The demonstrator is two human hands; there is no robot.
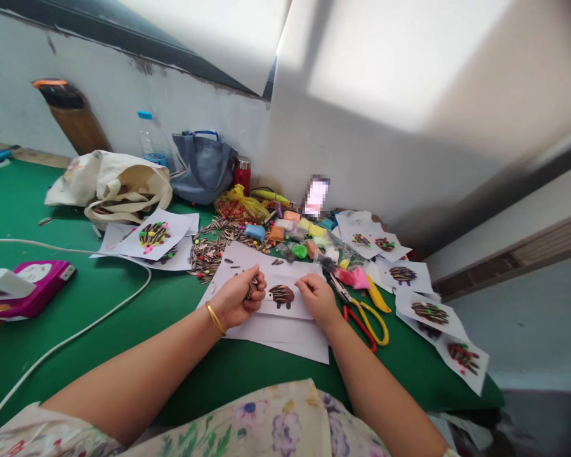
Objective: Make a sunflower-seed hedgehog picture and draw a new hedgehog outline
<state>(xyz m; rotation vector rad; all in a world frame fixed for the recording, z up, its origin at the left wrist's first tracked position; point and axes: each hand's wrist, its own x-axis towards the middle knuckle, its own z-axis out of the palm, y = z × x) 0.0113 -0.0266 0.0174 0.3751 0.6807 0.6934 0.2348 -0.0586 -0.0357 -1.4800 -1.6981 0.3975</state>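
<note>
My left hand (238, 297), with a gold bangle at the wrist, is curled round a small handful of striped sunflower seeds (252, 289). Between my hands, a hedgehog figure (281, 296) made of a brown body, seeds for spines and dark feet sits on a white sheet (297, 314). My right hand (318, 297) rests over the right part of that sheet, thumb and fingertips pinched together; anything between them is too small to make out. A few loose seeds lie on the paper beyond my left hand.
A seed pile (209, 254) mixed with coloured beads lies behind the sheets. Packets of coloured clay (276, 233), scissors (375, 324) and pliers (339, 289) are nearby. Finished hedgehog sheets (431, 314) line the right side. At left are a power strip (33, 285) and white cable (109, 317).
</note>
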